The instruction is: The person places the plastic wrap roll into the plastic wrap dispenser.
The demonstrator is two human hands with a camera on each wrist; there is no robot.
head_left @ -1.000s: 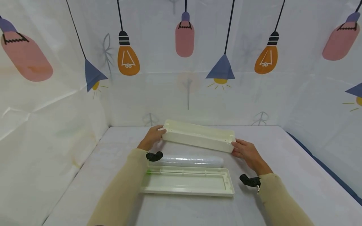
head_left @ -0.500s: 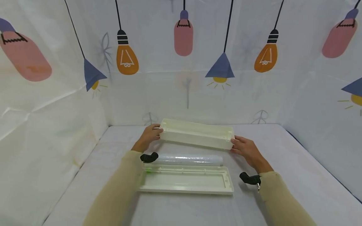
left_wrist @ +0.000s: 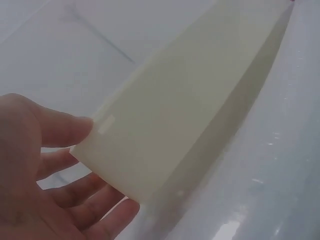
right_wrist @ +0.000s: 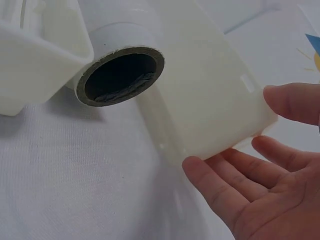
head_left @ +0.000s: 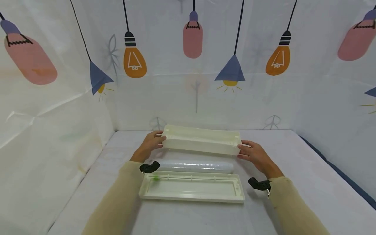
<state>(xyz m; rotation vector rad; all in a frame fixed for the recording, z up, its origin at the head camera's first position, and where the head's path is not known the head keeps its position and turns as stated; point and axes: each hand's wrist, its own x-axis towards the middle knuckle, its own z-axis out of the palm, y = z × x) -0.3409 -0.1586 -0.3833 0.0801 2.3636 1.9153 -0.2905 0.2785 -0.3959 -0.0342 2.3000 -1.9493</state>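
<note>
My left hand (head_left: pixel 148 144) grips the left end of a long cream plastic box (head_left: pixel 202 140), and my right hand (head_left: pixel 255 154) holds its right end. The open side of the box faces up and it slants slightly down to the right. In the left wrist view the thumb lies on the outer wall of the box (left_wrist: pixel 165 115), with fingers at the end edge. The right wrist view shows a similar pinch on the box's other end (right_wrist: pixel 215 105). A roll of clear plastic film (head_left: pixel 194 166) lies nearer me, its dark hollow core visible in that view.
In front of the film roll lies a shallow cream plastic lid (head_left: pixel 191 189), with a green spot at its left. All this is on a white-covered table (head_left: pixel 188 218). A white cloth wall (head_left: pixel 194 98) with printed lamps stands behind.
The box has shifted a little left and slants less than before. My left hand has moved left with it; my right hand has moved only slightly. Both keep their hold.
</note>
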